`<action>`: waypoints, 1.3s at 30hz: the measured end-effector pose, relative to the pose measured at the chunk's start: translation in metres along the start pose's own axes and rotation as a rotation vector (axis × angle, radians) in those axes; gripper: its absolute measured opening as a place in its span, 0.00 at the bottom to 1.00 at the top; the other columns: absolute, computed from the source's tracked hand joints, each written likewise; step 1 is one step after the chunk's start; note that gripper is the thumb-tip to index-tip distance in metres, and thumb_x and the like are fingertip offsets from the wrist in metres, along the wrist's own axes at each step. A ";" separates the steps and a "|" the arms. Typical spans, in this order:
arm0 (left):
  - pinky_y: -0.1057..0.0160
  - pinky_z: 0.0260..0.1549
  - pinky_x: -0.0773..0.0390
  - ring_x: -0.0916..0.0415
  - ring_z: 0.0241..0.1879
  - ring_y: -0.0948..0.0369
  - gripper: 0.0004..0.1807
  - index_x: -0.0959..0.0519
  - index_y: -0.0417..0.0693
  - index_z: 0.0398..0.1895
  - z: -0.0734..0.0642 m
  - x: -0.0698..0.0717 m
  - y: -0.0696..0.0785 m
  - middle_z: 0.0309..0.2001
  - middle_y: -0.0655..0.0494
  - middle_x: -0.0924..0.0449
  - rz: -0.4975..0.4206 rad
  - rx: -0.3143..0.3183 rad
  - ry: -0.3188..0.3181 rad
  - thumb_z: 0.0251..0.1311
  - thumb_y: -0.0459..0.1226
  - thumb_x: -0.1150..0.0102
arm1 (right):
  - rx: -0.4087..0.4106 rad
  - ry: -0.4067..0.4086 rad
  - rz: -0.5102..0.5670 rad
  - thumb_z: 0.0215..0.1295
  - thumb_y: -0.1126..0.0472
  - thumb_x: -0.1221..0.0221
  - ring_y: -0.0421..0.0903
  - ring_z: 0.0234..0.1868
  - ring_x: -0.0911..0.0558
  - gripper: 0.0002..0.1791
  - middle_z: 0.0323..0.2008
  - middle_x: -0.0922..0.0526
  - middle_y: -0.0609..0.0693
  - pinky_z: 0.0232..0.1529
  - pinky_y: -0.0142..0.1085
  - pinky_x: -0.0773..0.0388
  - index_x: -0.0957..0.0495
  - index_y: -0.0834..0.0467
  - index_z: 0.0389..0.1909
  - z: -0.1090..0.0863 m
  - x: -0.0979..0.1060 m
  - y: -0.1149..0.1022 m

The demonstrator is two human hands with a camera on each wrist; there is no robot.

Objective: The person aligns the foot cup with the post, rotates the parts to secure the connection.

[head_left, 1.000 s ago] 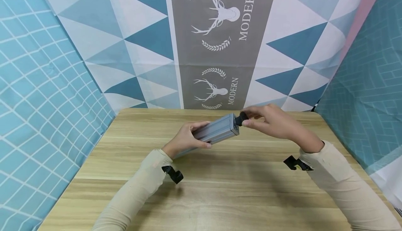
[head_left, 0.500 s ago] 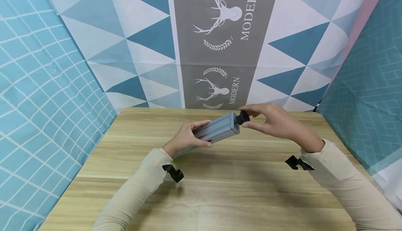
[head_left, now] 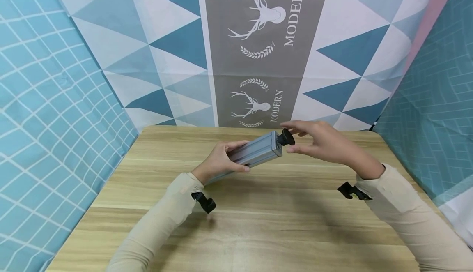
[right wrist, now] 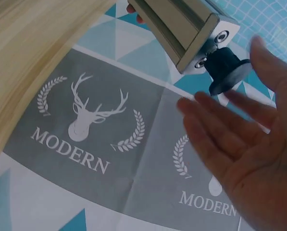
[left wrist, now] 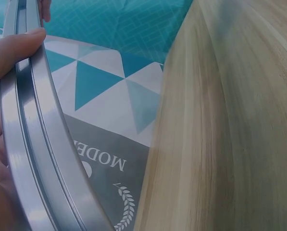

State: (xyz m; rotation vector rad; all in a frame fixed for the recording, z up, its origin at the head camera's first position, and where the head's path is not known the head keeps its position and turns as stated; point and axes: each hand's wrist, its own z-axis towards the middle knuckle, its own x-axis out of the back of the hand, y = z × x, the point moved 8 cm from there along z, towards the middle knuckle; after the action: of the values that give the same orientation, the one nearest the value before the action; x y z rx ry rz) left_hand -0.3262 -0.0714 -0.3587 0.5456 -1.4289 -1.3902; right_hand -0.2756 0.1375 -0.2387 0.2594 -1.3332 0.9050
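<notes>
A slotted aluminium profile (head_left: pixel 256 150) is held up at a slant above the table, its right end raised. My left hand (head_left: pixel 220 163) grips it around the middle, with the thumb (left wrist: pixel 23 45) across a slotted face in the left wrist view. From the profile's end plate (right wrist: pixel 215 45) a black flared knob-like foot (head_left: pixel 286 137) sticks out. Around that foot my right hand (head_left: pixel 321 142) is spread, thumb and fingers apart and relaxed. In the right wrist view a gap shows between the fingertips (right wrist: pixel 201 98) and the black foot.
A wooden table (head_left: pixel 236 231) lies below both hands. Behind it hangs a cloth with triangles and deer prints (head_left: pixel 251 58). Blue patterned cloths (head_left: pixel 48 99) stand at the left and right sides. Each wrist carries a small black camera mount (head_left: pixel 204 202).
My right fingers were pinching the black foot, then opened off it, and the thumb now stands clear. The left hand keeps its grip on the profile with hardly any movement.
</notes>
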 end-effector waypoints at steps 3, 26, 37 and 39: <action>0.58 0.51 0.30 0.25 0.50 0.60 0.41 0.23 0.59 0.60 0.000 0.000 0.001 0.55 0.61 0.21 0.007 -0.007 0.000 0.33 0.39 0.19 | 0.085 0.005 -0.004 0.54 0.65 0.31 0.51 0.52 0.20 0.34 0.57 0.22 0.52 0.48 0.49 0.23 0.30 0.54 0.64 0.000 0.002 -0.005; 0.60 0.51 0.29 0.24 0.49 0.60 0.40 0.22 0.55 0.59 0.002 -0.002 0.000 0.55 0.58 0.20 0.019 -0.028 0.000 0.34 0.36 0.19 | 0.025 0.003 -0.053 0.58 0.58 0.33 0.52 0.52 0.19 0.33 0.54 0.20 0.55 0.46 0.48 0.22 0.30 0.58 0.65 -0.001 -0.003 -0.001; 0.60 0.51 0.29 0.24 0.50 0.60 0.40 0.21 0.55 0.58 0.002 -0.003 0.001 0.56 0.58 0.21 0.021 -0.040 -0.005 0.33 0.35 0.19 | -0.130 0.011 -0.045 0.65 0.44 0.42 0.42 0.30 0.17 0.22 0.31 0.14 0.47 0.32 0.41 0.22 0.17 0.59 0.44 -0.002 -0.008 0.011; 0.60 0.51 0.29 0.24 0.50 0.60 0.40 0.21 0.55 0.58 0.002 -0.003 0.002 0.56 0.58 0.21 0.019 -0.057 -0.012 0.33 0.35 0.19 | -0.182 0.019 -0.041 0.66 0.41 0.44 0.39 0.23 0.22 0.23 0.23 0.18 0.43 0.28 0.38 0.26 0.16 0.58 0.37 -0.002 -0.010 0.015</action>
State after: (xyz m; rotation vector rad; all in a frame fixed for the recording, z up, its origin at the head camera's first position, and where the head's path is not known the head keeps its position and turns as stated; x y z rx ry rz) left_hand -0.3264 -0.0670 -0.3580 0.4864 -1.3965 -1.4169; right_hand -0.2843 0.1443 -0.2528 0.1362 -1.3781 0.7451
